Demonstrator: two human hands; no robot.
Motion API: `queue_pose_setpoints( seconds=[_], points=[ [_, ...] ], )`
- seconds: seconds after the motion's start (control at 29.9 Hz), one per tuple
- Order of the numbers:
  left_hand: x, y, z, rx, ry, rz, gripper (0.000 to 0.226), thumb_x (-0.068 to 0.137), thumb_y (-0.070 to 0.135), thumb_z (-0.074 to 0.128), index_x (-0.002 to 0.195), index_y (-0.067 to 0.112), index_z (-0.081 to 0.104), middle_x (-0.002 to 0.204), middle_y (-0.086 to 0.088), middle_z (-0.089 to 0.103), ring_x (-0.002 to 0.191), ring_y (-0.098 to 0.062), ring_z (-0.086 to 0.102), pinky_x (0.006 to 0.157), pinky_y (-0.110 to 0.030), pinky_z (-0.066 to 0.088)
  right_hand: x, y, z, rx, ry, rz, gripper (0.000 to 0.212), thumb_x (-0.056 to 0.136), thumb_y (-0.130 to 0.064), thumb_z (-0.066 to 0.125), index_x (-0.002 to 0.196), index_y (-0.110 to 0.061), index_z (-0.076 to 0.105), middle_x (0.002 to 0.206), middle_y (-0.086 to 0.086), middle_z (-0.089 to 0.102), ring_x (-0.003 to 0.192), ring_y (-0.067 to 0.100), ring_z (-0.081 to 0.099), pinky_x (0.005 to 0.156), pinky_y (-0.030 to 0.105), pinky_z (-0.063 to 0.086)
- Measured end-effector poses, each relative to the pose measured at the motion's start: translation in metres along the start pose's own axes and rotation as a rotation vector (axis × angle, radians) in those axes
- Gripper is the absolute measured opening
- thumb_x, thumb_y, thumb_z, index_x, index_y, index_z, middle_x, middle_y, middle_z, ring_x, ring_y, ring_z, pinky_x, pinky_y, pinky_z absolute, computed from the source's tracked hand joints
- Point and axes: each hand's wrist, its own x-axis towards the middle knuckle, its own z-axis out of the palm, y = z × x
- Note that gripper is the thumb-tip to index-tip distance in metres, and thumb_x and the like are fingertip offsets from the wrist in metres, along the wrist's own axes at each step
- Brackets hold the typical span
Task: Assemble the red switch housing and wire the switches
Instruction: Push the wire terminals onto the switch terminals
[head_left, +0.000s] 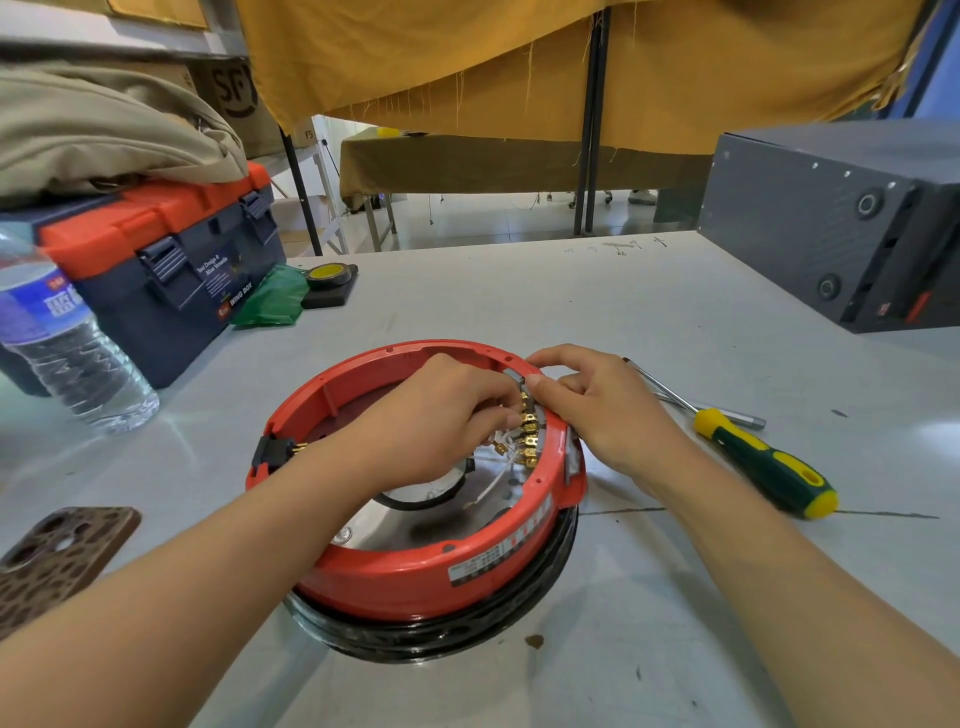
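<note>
The round red switch housing (415, 577) lies open side up on a black ring in the middle of the table. A switch block with several brass terminals (530, 436) sits at its right inner wall. My left hand (441, 415) reaches inside the housing, fingertips pinched on a wire connector at those terminals. From outside the rim, my right hand (602, 410) grips the switch block, with the thumb on its top end. A white wire (491, 488) trails over the shiny metal floor. A black connector (272, 452) sits in the left wall.
A green and yellow screwdriver (763, 462) and a thin metal tool (675, 395) lie right of the housing. A water bottle (62, 343) and a toolbox (171, 270) stand at the left. A phone (57, 551) lies near left. A dark grey box (841, 218) stands far right.
</note>
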Motion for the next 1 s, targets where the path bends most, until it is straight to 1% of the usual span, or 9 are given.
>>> queue_pose_setpoints(
  seconds=[0.1,0.2,0.3,0.5,0.64,0.8,0.87,0.94,1.0],
  points=[
    [0.0003,0.0004,0.0016,0.002,0.008,-0.005,0.013,0.093,0.021,0.058,0.085,0.014,0.066,0.056,0.016,0.047,0.056,0.001,0.049,0.054,-0.011,0.032,-0.0002,0.0002,0.0004,0.004,0.005,0.003,0.019,0.093,-0.031,0.055,0.107,-0.020,0.064,0.067,0.029,0.059,0.057,0.024,0.052,0.060,0.038,0.045],
    [0.0002,0.0000,0.0033,-0.012,0.020,-0.019,0.013,0.092,0.022,0.059,0.084,0.014,0.065,0.056,0.015,0.049,0.057,0.001,0.050,0.054,-0.011,0.032,-0.0002,0.0015,0.0006,0.004,0.020,0.011,0.020,0.093,-0.030,0.055,0.107,-0.019,0.064,0.060,0.017,0.054,0.056,0.022,0.049,0.057,0.030,0.039],
    [0.0004,-0.0007,0.0049,-0.026,0.029,-0.031,0.013,0.091,0.022,0.060,0.084,0.014,0.066,0.057,0.014,0.051,0.056,0.000,0.049,0.054,-0.012,0.032,-0.0011,0.0011,0.0010,-0.011,0.036,0.009,0.019,0.093,-0.031,0.056,0.106,-0.020,0.064,0.055,0.010,0.051,0.052,0.016,0.047,0.053,0.027,0.037],
    [-0.0008,-0.0045,0.0040,-0.088,0.054,-0.032,0.011,0.089,0.021,0.063,0.084,0.014,0.071,0.066,-0.002,0.066,0.062,-0.012,0.056,0.057,-0.016,0.038,-0.0024,-0.0005,0.0025,-0.013,0.064,0.001,0.024,0.090,-0.037,0.060,0.107,-0.021,0.066,0.062,0.025,0.062,0.053,0.019,0.052,0.055,0.027,0.040],
    [-0.0029,-0.0051,0.0031,-0.108,0.062,-0.012,0.011,0.088,0.015,0.062,0.085,0.014,0.073,0.068,0.001,0.068,0.065,-0.010,0.059,0.059,-0.013,0.040,-0.0022,0.0017,0.0026,-0.028,0.078,0.004,0.025,0.088,-0.038,0.062,0.107,-0.024,0.066,0.058,0.021,0.063,0.050,0.016,0.054,0.052,0.022,0.040],
    [-0.0019,-0.0045,0.0035,-0.074,0.062,-0.007,0.013,0.089,0.016,0.061,0.083,0.016,0.073,0.064,0.005,0.065,0.061,-0.010,0.055,0.055,-0.014,0.036,-0.0038,0.0017,0.0046,-0.043,0.100,-0.003,0.024,0.089,-0.035,0.061,0.109,-0.024,0.065,0.057,0.016,0.065,0.057,0.024,0.062,0.055,0.023,0.045],
    [-0.0019,-0.0039,0.0035,-0.063,0.062,0.000,0.013,0.089,0.015,0.061,0.081,0.015,0.071,0.065,0.003,0.064,0.062,-0.011,0.054,0.056,-0.015,0.036,-0.0039,0.0020,0.0056,-0.051,0.105,-0.001,0.023,0.090,-0.034,0.060,0.110,-0.024,0.065,0.052,0.010,0.063,0.050,0.016,0.058,0.051,0.020,0.042],
    [-0.0019,-0.0032,0.0037,-0.046,0.057,0.004,0.013,0.089,0.015,0.060,0.080,0.014,0.069,0.066,0.000,0.065,0.061,-0.012,0.054,0.057,-0.019,0.037,-0.0041,0.0025,0.0059,-0.059,0.103,-0.005,0.023,0.091,-0.034,0.058,0.111,-0.023,0.064,0.045,0.000,0.057,0.042,0.004,0.051,0.046,0.012,0.036],
    [-0.0018,-0.0023,0.0039,-0.031,0.055,0.009,0.013,0.090,0.014,0.060,0.080,0.012,0.068,0.067,-0.001,0.065,0.061,-0.012,0.055,0.059,-0.024,0.040,-0.0044,0.0027,0.0057,-0.073,0.098,-0.007,0.024,0.092,-0.034,0.057,0.112,-0.022,0.064,0.040,-0.004,0.052,0.040,0.002,0.049,0.046,0.010,0.034]
  ],
)
